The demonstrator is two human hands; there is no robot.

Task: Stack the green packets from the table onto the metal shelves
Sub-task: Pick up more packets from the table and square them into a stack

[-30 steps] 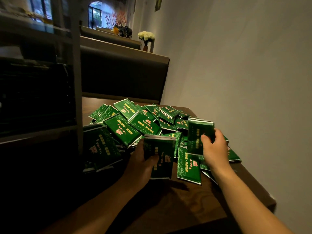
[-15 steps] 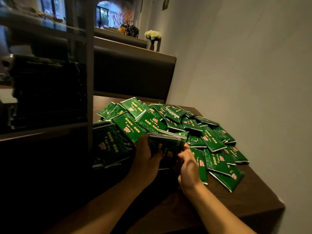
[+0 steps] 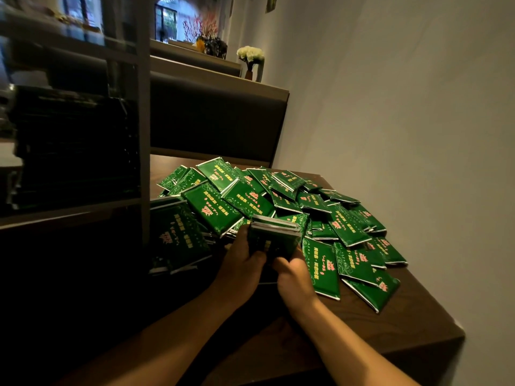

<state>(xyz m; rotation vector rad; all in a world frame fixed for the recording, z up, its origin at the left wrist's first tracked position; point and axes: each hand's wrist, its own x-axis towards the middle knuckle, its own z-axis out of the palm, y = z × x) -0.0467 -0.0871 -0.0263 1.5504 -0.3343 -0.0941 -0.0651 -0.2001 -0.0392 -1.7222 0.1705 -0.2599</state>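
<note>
**Both hands hold a small stack of green packets over the desk**

The left hand and the right hand meet at the near edge of the pile, and between them they grip a stack of packets held upright, its silver edges facing up. The left hand's fingers curl round the stack's left side; the right hand holds it from below and to the right, thumb toward the stack (the fingertips themselves are hidden behind the packets). Both forearms reach in from the bottom of the view.

Behind and to the right of the held stack lies a loose heap of green packets, spread over the far half of the dark wooden desk. They overlap at many angles, each printed with red and yellow characters and trimmed with silver seams. A few lie flat toward the desk's right edge, near the grey wall.

To the left stands the metal shelf, its upright post just beside the heap. One more green packet leans at the foot of that post, partly in shadow. Dark stacked things fill the shelf's level, too dim to identify. Beyond the desk rises a dark padded seat back with a ledge on top, where a vase of white flowers stands.
</note>
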